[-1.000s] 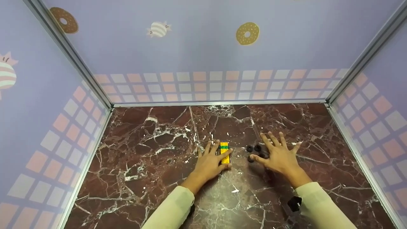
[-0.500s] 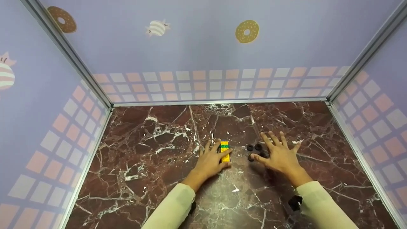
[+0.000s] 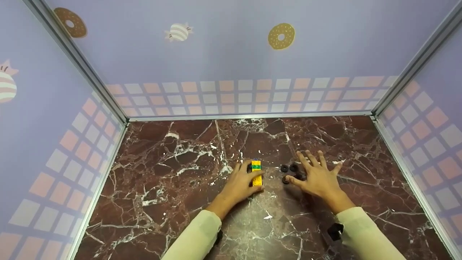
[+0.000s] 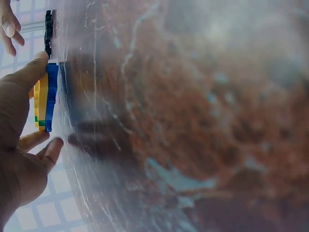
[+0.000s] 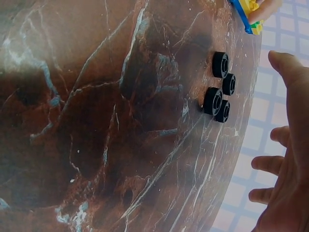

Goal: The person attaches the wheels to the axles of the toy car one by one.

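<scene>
A toy brick assembly point(image 3: 256, 165), yellow with a green band on top and a blue base in the left wrist view, is gripped lengthwise in my left hand point(image 3: 236, 182). The thumb point(image 4: 35, 68) is at its near end, other fingertips are at the far end, and the index finger lies across its top. My right hand point(image 3: 319, 179) hovers with fingers spread and holds nothing. Below and left of its thumb lie several small black toy wheels point(image 5: 220, 65) in a cluster. In the head view the thumb hides part of them.
A reddish-brown marble-patterned tabletop point(image 3: 173, 180) bears white specks and veins. Purple patterned panels with metal edge strips point(image 3: 249, 116) enclose it at the back and both sides. A dark object point(image 3: 335, 231) shows by the right sleeve.
My left fingers have curled in around the brick assembly, which has shifted very slightly right. My right hand stays nearly still above the wheels.
</scene>
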A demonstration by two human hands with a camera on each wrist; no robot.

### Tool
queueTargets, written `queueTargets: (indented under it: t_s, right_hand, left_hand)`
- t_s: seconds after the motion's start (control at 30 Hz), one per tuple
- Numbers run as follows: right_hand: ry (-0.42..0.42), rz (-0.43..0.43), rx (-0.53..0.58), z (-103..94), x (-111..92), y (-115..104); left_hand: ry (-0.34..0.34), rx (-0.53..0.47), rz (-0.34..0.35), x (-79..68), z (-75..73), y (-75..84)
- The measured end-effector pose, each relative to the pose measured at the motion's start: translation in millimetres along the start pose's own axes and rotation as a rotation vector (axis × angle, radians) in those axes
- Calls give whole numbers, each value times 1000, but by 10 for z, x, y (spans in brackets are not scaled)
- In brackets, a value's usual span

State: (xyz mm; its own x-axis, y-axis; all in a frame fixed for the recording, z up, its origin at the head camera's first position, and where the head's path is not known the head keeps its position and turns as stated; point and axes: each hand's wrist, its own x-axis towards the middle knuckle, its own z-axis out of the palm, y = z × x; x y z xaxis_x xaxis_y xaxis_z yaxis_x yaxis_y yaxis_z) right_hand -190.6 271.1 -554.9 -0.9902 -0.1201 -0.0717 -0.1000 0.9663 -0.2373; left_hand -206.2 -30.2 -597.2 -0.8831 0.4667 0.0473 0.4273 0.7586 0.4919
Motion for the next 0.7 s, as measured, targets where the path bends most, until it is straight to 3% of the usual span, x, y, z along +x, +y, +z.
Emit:
queueTargets:
  t_s: [0.3, 0.7]
  right_hand:
    - [-13, 2, -3, -8, -1, -11]
    - [-8, -2, -4, 3, 13, -2]
  left_hand:
    - [107, -206, 57, -4, -27, -14]
    - [171, -588, -72, 0, -51, 15]
